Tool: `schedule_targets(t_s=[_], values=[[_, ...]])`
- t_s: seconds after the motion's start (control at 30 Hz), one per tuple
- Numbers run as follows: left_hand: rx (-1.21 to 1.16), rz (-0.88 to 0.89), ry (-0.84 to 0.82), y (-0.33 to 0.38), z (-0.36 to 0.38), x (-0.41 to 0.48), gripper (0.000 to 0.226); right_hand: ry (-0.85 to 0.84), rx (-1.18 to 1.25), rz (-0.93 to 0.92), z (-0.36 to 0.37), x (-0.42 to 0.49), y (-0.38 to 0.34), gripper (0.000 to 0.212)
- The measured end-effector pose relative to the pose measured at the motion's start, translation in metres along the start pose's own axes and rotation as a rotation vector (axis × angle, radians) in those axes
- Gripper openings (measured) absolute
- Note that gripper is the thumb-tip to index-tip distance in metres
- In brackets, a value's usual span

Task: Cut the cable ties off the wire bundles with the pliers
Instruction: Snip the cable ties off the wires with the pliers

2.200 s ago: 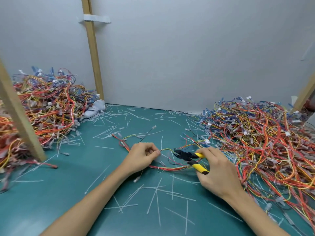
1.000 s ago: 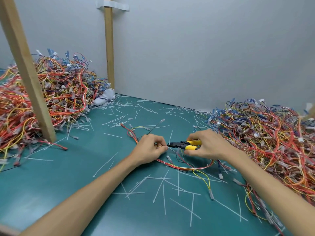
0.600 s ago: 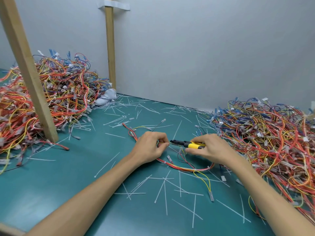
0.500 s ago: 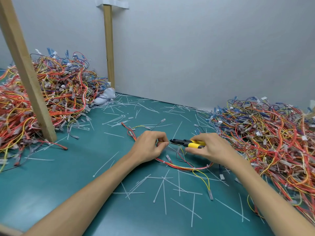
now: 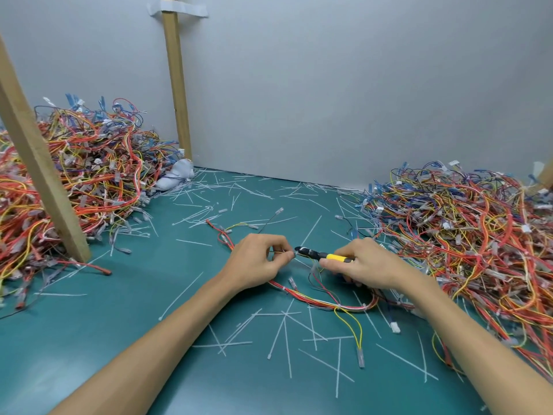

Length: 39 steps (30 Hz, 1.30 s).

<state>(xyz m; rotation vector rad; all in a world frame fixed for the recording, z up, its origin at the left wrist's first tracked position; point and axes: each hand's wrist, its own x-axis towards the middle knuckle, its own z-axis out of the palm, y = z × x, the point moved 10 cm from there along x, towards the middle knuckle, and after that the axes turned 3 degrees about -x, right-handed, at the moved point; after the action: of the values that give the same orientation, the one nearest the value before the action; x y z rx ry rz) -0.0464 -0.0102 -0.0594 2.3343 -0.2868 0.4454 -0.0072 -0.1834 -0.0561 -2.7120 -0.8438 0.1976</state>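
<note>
Two hands meet mid tabletop [image 5: 119, 310]: left hand [image 5: 257, 262] pinches the wire bundle [image 5: 302, 296]; right hand [image 5: 368, 265] grips pliers [image 5: 317, 254] aimed leftward at it.

No text, label, brand, number or sign can be read here. The small white and grey tags on the wires of the left wire pile [image 5: 89, 175] and the right wire pile [image 5: 463, 235] are too small and blurred to tell if anything is printed on them. The strip of white tape [image 5: 179, 9] on the wooden post [image 5: 176, 85] shows no writing that I can make out.
</note>
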Motion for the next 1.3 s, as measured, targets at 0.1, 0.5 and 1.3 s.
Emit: schedule_targets(t_s=[0.1,0.5,1.3], values=[[-0.181,-0.088,-0.052,-0.006,0.007,0.001,0.017,0.041,-0.019,-0.01,-0.001,-0.001,0.001,0.057],[-0.338,-0.155,-0.116,-0.013,0.014,-0.001,0.007,0.354,-0.18,-0.037,-0.004,-0.025,-0.002,0.071],[-0.267,0.013,-0.09,0.003,0.012,-0.003,0.008,0.638,-0.308,-0.239,-0.007,-0.045,-0.021,0.035]])
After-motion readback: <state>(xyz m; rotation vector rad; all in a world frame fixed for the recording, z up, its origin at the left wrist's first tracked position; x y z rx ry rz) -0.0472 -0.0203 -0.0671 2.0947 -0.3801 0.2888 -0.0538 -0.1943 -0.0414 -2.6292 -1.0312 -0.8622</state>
